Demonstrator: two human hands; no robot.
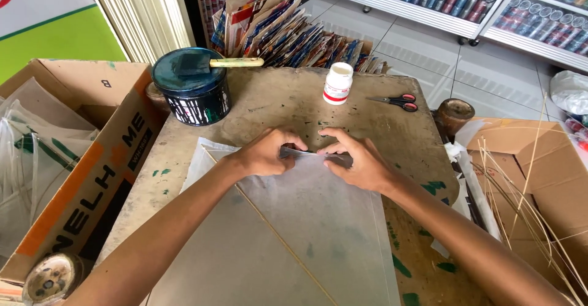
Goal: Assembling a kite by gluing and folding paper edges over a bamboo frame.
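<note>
Flanking glue bottle: scissors, paint tin.

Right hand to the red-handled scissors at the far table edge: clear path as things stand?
Probably yes. The right hand is pressing a fold in the translucent paper sheet; bare tabletop lies between it and the red-handled scissors. The white glue bottle stands off to the left.

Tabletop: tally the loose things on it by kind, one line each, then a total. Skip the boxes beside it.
Translucent paper sheet, pressed at its top edge by the left hand and right hand: 1
Thin stick lying on the sheet: 1
Dark round tin: 1
Foam brush on the tin: 1
White bottle: 1
Red-handled scissors: 1
Total: 6
</note>
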